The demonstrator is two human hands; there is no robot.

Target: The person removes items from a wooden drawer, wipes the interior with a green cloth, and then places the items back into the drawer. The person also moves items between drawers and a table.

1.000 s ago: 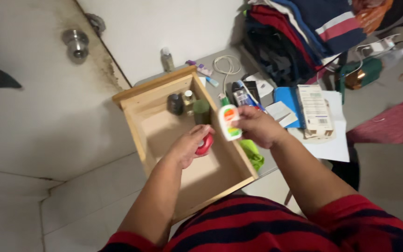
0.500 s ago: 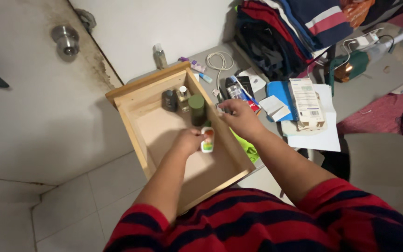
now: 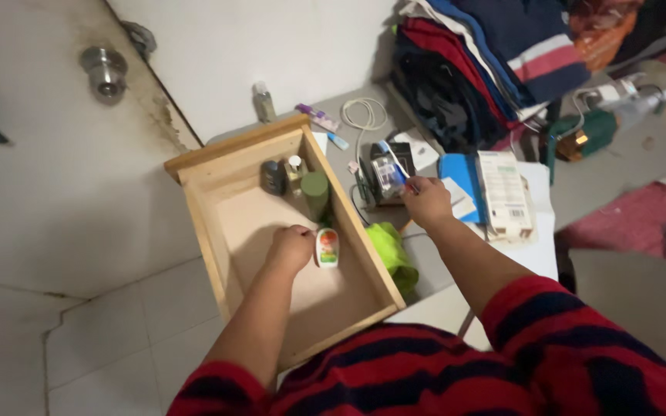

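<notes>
L hand (image 3: 290,248) is sitting inside the wooden drawer (image 3: 202,231), fingers curled round a small white bottle (image 3: 327,247) w/ an orange-and-green label, holding it low over the drawer floor near the right wall. Can't tell if the bottle is already resting on the bottom or hanging just above it. R hand (image 3: 426,200) is reaching out over the table (image 3: 348,139), fingers pinching a toothpaste tube (image 3: 392,166) at its near end; the tube is lying across a dark pouch (image 3: 379,173), so the hand is grasping, not loose.

Progress, judging by how things are lying: the drawer is partly filled. A dark jar (image 3: 273,177), a small glass bottle (image 3: 294,169) and a green can (image 3: 315,194) are standing together in the far right corner, and the white bottle is going in just beside them. Most of the drawer floor is showing bare wood. Still out on the table: the tube, the pouch, a coiled white cable (image 3: 364,115), a purple tube (image 3: 316,117) near the back, a clear bottle (image 3: 263,100) by the wall, a bright green cloth (image 3: 391,250) just outside the drawer's right wall.

Further out: blue folder (image 3: 456,171), white box (image 3: 502,189) on paper sheets, pile of folded clothes (image 3: 487,62) at the table's far end, door knob (image 3: 102,69) on the left. The drawer wall is standing between both hands, and the cable is lying close to the pouch, so it may be snagging.
</notes>
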